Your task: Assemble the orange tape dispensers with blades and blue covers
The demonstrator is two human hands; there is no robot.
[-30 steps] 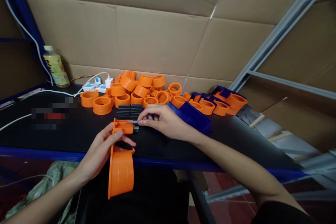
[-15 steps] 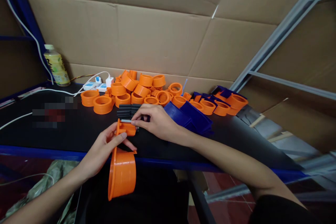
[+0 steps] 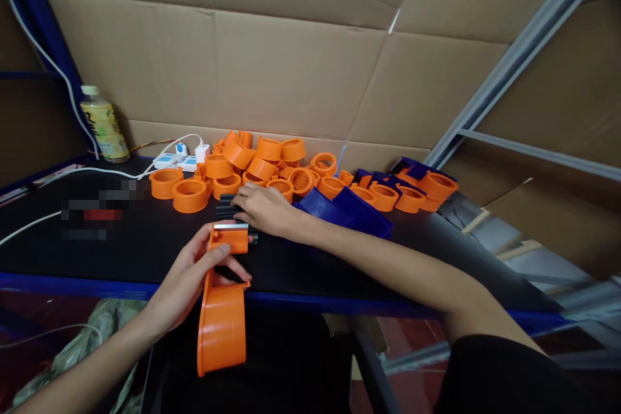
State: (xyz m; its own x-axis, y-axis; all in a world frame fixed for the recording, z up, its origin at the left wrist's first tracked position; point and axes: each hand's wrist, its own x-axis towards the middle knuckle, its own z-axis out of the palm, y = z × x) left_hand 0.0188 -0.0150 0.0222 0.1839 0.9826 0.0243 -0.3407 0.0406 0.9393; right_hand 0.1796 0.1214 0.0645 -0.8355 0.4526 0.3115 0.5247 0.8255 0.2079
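Note:
My left hand [image 3: 196,268] is closed around the narrow neck of an orange tape dispenser [image 3: 223,330], whose wide ring hangs downward over the table's front edge. Along the dispenser's upper end lies a serrated metal blade [image 3: 231,226], teeth facing up. Just behind it, my right hand [image 3: 262,208] rests over a small group of black ribbed strips [image 3: 226,207]. Its fingers are bent loosely and apart at the strips, with no piece visibly lifted. The hand covers part of the group.
Many orange tape dispenser parts [image 3: 189,196] are heaped along the cardboard wall [image 3: 301,77]. Dark blue pieces [image 3: 366,210] lie right of my right hand. A power strip [image 3: 187,162] with white cables and a drink bottle [image 3: 104,126] stand at the back left of the black tabletop [image 3: 145,246].
My right hand has left the dispenser's blade end and moved back to the black strips, uncovering the blade. The dispenser in my left hand has shifted slightly left and turned.

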